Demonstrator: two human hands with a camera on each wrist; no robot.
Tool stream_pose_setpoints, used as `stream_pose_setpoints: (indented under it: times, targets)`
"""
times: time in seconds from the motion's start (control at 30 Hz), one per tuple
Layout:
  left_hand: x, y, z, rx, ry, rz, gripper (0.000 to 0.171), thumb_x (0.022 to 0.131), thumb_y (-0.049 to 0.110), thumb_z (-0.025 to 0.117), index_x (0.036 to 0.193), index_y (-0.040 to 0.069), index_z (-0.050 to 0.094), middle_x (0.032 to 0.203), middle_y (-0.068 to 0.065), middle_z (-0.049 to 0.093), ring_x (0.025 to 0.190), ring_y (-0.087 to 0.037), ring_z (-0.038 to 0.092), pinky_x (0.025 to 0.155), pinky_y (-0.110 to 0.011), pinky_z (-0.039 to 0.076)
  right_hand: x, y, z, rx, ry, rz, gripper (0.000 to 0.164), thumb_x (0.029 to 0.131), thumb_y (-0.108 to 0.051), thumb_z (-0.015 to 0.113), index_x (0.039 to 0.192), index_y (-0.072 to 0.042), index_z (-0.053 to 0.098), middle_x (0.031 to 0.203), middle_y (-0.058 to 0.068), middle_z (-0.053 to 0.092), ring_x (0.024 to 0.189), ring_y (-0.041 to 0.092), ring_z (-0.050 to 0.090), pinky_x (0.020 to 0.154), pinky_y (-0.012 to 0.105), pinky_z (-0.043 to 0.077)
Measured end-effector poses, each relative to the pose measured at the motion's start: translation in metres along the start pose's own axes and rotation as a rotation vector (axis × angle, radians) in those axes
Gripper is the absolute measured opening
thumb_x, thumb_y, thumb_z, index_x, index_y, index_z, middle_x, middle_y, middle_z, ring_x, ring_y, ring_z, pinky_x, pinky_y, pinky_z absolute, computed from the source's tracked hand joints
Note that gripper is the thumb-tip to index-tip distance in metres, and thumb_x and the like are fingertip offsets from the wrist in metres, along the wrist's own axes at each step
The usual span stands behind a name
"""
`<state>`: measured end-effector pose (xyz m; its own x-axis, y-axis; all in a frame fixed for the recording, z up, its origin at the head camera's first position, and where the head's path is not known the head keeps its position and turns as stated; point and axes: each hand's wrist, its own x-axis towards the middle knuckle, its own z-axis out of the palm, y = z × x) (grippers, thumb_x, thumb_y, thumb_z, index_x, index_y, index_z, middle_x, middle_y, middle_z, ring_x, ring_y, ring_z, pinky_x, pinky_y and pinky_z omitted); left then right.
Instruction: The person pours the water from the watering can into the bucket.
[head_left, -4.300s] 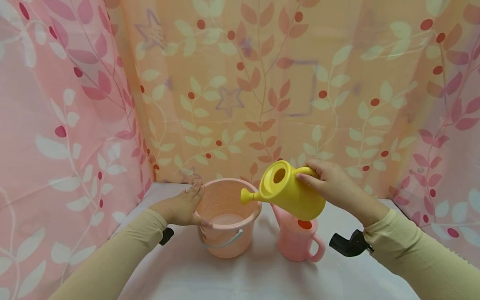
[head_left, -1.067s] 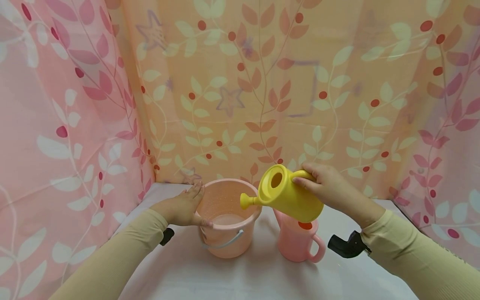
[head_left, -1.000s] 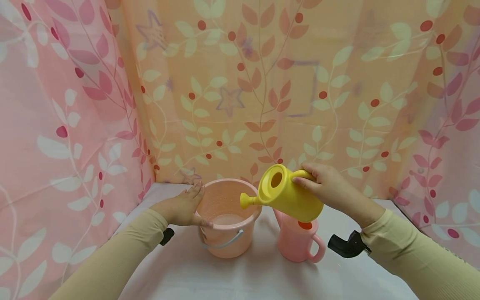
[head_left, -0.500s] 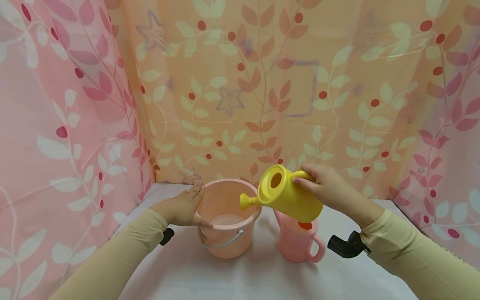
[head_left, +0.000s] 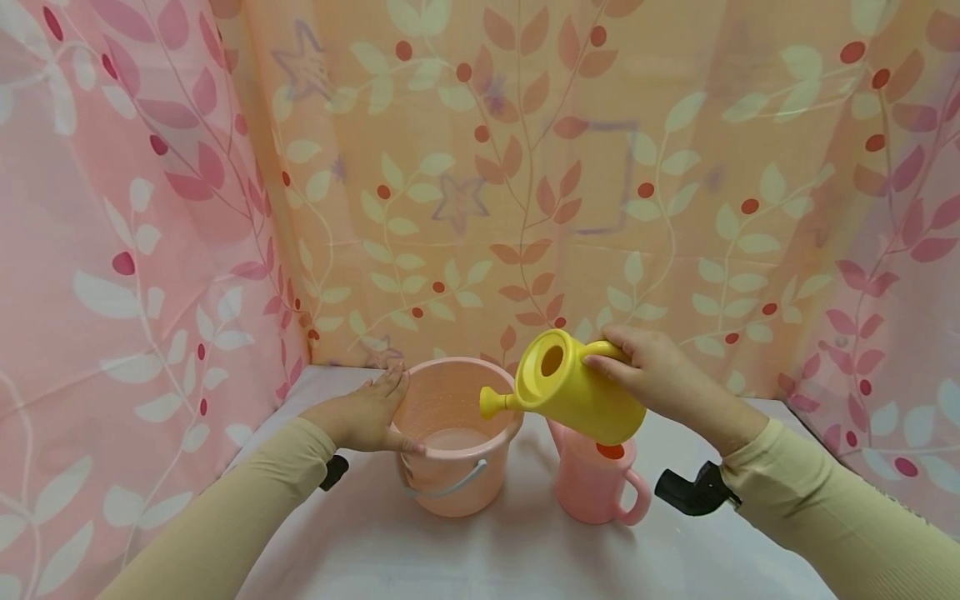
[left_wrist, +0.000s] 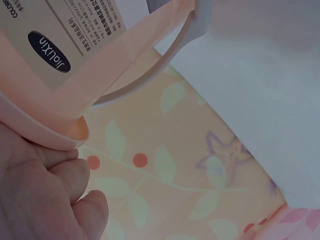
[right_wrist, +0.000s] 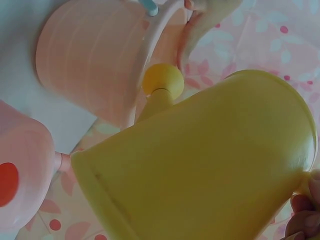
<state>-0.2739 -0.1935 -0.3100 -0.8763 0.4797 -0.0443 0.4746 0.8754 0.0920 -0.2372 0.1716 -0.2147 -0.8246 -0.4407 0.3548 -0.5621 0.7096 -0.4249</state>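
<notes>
My right hand [head_left: 656, 367] grips the handle of a yellow watering can [head_left: 581, 392]. The can is tilted left, and its spout end reaches over the right rim of a peach bucket [head_left: 453, 487]. No stream shows at the spout. Small droplets dot the bucket's inner wall, and a pale pool covers its bottom. My left hand [head_left: 367, 415] lies against the bucket's left rim, fingers and thumb extended along it. In the left wrist view, the fingers [left_wrist: 75, 175] touch the rim from outside. Below the yellow can stands a pink watering can [head_left: 592, 483], partly hidden.
The bucket's pale blue handle [head_left: 450, 483] hangs down its front. A white cloth-covered table [head_left: 375, 550] carries the bucket and the pink can. Leaf-patterned curtains [head_left: 525, 183] enclose the back and both sides. A black device [head_left: 697, 489] sticks out under the right sleeve.
Compared with the oldest frame, the yellow watering can and my right hand have shifted slightly left and down. Over the last second almost nothing moves; the left hand keeps its place.
</notes>
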Motion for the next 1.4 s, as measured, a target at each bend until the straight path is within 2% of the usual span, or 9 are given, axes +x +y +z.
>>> stream_pose_setpoints:
  times: [1.4]
  targets:
    - [-0.0006,0.0005,-0.0002,-0.013,0.000,-0.003,0.119,0.070,0.075,0.051,0.141,-0.012,0.013,0.148,-0.028,0.004,0.138,-0.036,0.005,0.108,-0.052,0.014,0.0013,-0.0038,-0.0018,-0.043,0.004,-0.029,0.017,0.086,-0.028,0.063,0.082,-0.012,0.058,0.066,0.000,0.048,0.066,0.016,0.047,0.058,0.027,0.042]
